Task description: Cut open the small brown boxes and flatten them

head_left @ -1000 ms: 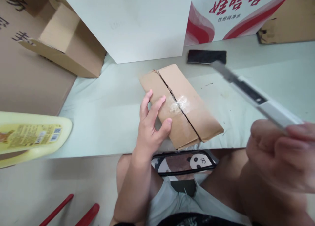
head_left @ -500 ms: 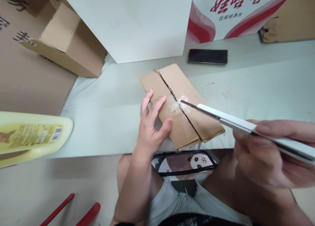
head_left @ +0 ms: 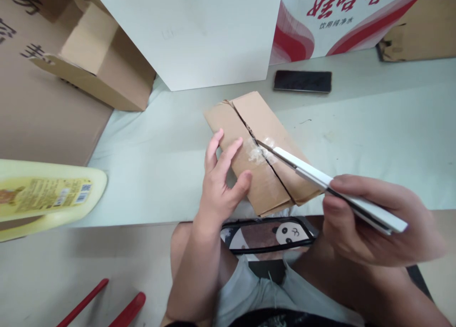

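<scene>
A small brown cardboard box (head_left: 270, 113) lies at an angle near the table's front edge, a dark seam running between its two top flaps. Clear tape (head_left: 257, 152) crosses the middle of that seam, looking wrinkled. My left hand (head_left: 224, 179) rests on the box's left side with fingers spread. In my right hand (head_left: 377, 222) is a white utility knife (head_left: 313, 175), gripped between thumb and fingers. Its blade is out, and the tip is at the seam by the tape; how deep it goes I cannot tell.
Behind the box stand a white carton (head_left: 192, 37) and a red-and-white water carton (head_left: 320, 27). A black phone (head_left: 302, 81) lies before them. Brown cardboard boxes (head_left: 124, 65) are at left, above a yellow bottle (head_left: 53, 194). A panda-print item (head_left: 267, 236) sits under the table edge.
My right hand has moved left and forward with the knife, bringing the blade tip further into the seam by the tape. My left hand and the box stay essentially in place.
</scene>
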`<state>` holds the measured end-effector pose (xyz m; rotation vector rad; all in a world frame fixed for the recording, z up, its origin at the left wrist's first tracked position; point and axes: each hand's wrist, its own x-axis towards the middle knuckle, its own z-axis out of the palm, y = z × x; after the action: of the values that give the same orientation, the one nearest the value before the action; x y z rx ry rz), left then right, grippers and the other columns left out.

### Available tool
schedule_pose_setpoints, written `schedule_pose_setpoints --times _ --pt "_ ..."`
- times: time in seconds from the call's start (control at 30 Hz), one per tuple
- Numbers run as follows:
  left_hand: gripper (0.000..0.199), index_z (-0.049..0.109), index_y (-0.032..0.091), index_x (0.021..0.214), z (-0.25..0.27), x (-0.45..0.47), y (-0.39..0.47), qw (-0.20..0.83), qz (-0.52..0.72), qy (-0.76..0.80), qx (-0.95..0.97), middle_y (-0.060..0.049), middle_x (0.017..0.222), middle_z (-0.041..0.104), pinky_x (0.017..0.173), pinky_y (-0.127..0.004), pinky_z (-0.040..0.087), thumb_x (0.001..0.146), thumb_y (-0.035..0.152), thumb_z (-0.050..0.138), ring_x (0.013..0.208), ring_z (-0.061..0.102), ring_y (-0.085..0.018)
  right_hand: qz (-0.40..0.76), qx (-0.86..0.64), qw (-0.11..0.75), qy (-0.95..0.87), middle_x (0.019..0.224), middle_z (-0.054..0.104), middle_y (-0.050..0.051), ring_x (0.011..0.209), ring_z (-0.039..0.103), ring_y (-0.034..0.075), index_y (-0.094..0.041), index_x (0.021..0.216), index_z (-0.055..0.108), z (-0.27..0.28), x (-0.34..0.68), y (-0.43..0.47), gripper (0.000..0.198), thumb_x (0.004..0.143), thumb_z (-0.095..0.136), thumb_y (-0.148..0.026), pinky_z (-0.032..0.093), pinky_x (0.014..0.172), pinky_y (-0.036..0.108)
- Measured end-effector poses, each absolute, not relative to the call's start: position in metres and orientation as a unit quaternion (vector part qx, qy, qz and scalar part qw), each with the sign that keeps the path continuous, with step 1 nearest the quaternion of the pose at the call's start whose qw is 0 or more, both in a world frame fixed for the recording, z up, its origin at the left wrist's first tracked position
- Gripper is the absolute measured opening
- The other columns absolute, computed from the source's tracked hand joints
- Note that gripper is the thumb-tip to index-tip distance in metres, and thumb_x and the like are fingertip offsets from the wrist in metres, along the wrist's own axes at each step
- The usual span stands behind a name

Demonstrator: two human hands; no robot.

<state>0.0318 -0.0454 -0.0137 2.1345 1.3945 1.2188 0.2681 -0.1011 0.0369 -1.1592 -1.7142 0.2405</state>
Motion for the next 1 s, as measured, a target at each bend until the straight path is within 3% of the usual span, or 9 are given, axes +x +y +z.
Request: schedule_pose_setpoints --times 0.2,0.33,0.5,0.77,1.0 --pt "0.055 0.052 0.034 0.150 -0.014 0.032 -0.045 0.166 0.427 0.484 0.746 -0.011 0.166 0.037 0.126 -0.058 0.039 0.102 0.061 0.051 0.157 0.038 -0.033 0.084 -0.442 0.493 -0.744 0.086 0.079 0.002 0.071 0.077 0.016 -0.020 0.104 0.073 0.050 0.261 -0.095 0.024 0.087 0.083 -0.032 0.065 0.062 0.025" --pt "0.055 0.052 0.034 0.151 -0.014 0.032 -0.046 0.172 0.429 0.484 0.743 -0.011 0.167 0.036 0.126 -0.058 0.038 0.102 0.060 0.052 0.158 0.036 -0.034 0.080 -0.429 0.482 -0.759 0.081 0.079 -0.001 0.064 0.074 0.014 -0.023 0.101 0.072 0.060 0.254 -0.088 0.013 0.089 0.079 -0.023 0.063 0.057 0.024" --pt "0.056 0.052 0.034 0.150 -0.013 0.032 -0.046 0.169 0.426 0.487 0.743 -0.011 0.167 0.037 0.127 -0.061 0.036 0.102 0.061 0.052 0.158 0.036 -0.035 0.063 -0.387 0.493 -0.776 0.071 0.075 -0.003 0.055 0.069 0.014 -0.023 0.111 0.070 0.068 0.249 -0.081 0.027 0.089 0.071 -0.007 0.058 0.047 0.027" --pt "0.056 0.052 0.033 0.150 -0.013 0.031 -0.046 0.163 0.421 0.489 0.747 -0.012 0.167 0.036 0.126 -0.062 0.038 0.102 0.061 0.051 0.157 0.036 -0.036 0.071 -0.383 0.479 -0.787 0.060 0.066 -0.005 0.055 0.068 0.019 -0.024 0.122 0.068 0.067 0.251 -0.087 0.041 0.088 0.068 -0.001 0.055 0.047 0.034" --pt "0.055 0.052 0.033 0.150 -0.013 0.032 -0.046 0.168 0.424 0.486 0.745 -0.012 0.167 0.036 0.125 -0.059 0.040 0.102 0.060 0.052 0.157 0.037 -0.035 0.055 -0.374 0.503 -0.777 0.059 0.065 -0.005 0.051 0.065 0.016 -0.020 0.112 0.073 0.066 0.251 -0.085 0.031 0.085 0.076 -0.007 0.052 0.045 0.031"
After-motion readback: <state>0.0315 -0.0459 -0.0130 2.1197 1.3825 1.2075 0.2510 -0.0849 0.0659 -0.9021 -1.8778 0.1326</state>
